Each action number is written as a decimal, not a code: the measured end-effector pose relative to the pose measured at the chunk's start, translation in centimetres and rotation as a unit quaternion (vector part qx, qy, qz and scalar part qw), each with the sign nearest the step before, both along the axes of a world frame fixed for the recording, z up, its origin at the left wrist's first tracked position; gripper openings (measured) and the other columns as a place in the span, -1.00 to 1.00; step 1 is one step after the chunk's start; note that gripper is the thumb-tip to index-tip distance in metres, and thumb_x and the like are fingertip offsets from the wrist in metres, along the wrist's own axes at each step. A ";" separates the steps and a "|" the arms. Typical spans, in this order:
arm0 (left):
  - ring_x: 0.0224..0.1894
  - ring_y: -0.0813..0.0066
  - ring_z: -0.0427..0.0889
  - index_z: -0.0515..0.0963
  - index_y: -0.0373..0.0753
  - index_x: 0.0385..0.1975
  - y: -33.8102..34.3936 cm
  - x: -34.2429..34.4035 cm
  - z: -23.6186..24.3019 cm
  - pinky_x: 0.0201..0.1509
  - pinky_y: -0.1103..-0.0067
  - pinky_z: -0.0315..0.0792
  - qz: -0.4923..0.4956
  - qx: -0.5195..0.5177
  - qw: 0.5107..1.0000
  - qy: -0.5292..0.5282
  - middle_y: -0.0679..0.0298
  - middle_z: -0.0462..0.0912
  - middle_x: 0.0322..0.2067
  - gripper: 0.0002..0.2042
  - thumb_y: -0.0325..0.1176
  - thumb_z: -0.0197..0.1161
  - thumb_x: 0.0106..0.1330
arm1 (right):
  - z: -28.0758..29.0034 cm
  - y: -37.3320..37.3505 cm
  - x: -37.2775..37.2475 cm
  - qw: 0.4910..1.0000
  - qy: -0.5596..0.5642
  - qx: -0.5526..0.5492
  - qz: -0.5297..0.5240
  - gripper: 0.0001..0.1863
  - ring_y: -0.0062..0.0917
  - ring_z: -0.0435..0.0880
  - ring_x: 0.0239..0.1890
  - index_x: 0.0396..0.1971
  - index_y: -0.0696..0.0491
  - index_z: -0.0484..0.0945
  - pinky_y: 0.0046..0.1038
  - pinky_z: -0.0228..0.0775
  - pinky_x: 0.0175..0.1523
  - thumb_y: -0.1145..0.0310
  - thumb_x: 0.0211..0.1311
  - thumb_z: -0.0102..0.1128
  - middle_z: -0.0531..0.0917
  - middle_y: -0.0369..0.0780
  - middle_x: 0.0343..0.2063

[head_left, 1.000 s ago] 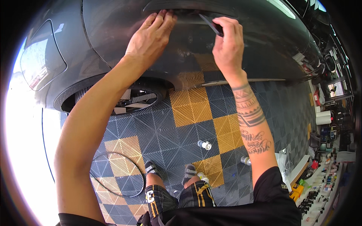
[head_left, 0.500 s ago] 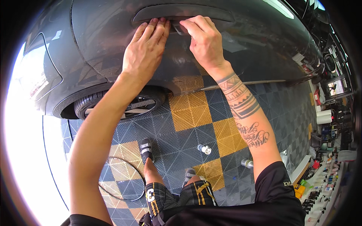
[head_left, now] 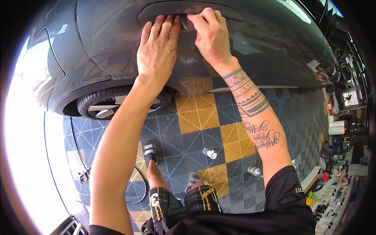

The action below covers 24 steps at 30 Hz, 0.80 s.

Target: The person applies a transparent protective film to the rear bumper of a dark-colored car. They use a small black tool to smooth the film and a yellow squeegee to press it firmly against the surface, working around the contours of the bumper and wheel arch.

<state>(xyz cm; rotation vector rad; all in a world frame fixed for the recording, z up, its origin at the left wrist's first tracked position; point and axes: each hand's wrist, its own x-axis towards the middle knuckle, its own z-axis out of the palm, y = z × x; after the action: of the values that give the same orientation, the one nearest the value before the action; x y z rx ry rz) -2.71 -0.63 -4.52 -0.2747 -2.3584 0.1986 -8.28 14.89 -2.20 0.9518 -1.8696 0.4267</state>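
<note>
Grey and orange tiles (head_left: 198, 115) chequer the floor (head_left: 180, 145) here. White glare (head_left: 19, 164) floods the left side, and clutter (head_left: 329, 203) crowds the right.

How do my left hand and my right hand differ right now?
Your left hand has its fingers extended, while your right hand has its fingers curled in. Your left hand shows nothing in its grasp, its fingertips by the lower edge of the car's dark handle; your right hand pinches a dark tool. Both hands are bare, with their backs toward the camera.

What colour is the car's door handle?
The door handle is dark grey; the head view shows it.
</note>
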 end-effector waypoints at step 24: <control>0.45 0.10 0.03 0.11 0.13 0.41 4.0 0.5 0.2 0.40 -0.14 -0.06 0.026 0.153 0.987 -0.029 0.16 0.17 0.32 -0.13 -0.51 0.32 0.04 | 0.8 2.4 -0.1 1.000 -0.006 -0.002 -0.002 -0.65 -0.37 0.48 -0.32 -0.25 0.08 0.62 -0.36 0.39 -0.15 0.69 -0.11 0.14 0.48 -0.28 -0.42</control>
<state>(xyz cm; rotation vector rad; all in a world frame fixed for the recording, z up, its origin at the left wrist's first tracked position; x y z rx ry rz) -2.23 3.40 -4.32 -0.0704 -2.4128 -0.1502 -8.40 17.27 -1.36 0.9445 -1.8811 0.4341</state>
